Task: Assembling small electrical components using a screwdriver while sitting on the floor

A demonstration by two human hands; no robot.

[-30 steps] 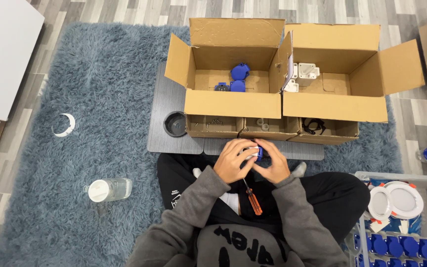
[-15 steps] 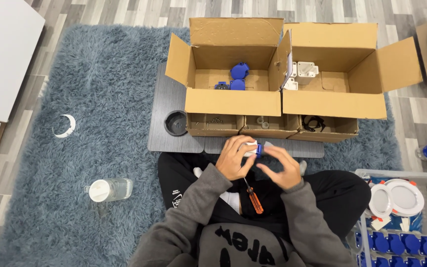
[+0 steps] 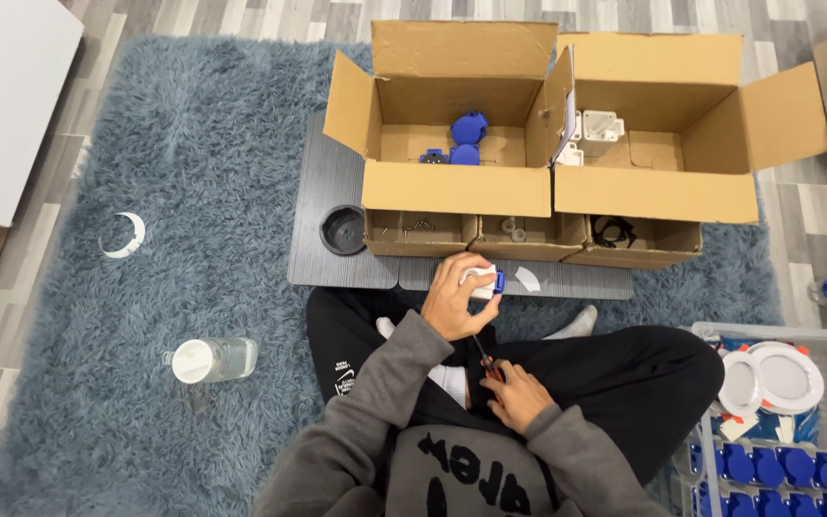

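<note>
From my seat, going left to right: at about nine o'clock a small white crescent piece (image 3: 124, 236) lies on the grey-blue rug (image 3: 193, 144), and at seven o'clock a clear bottle with a white cap (image 3: 211, 359) lies on its side, well apart from the hands.

My left hand (image 3: 457, 297) is curled closed around a small white-and-blue plastic fitting (image 3: 485, 281), held just above the near edge of the dark lap desk (image 3: 323, 206), almost dead centre. It looks to me light, rigid and smooth, so I judge it could slip or twist if pinched at the tips; holding its white body across the flat sides, as the fingers do now, seems the safest hold, leaving the blue end free.

Below it, at six o'clock, my right hand (image 3: 519, 394) rests on my lap with fingers wrapped around the orange handle of a screwdriver (image 3: 486, 361), its thin shaft pointing up toward the fitting. The handle should give a firm hold; the tip is hidden.

Just right of the fitting a small white piece (image 3: 528, 279) lies on the desk. At twelve o'clock the left cardboard box (image 3: 452, 187) holds blue parts, at one o'clock the right cardboard box (image 3: 658, 191) white ones. At four o'clock a basket (image 3: 720, 460) carries round white discs and blue caps.
</note>
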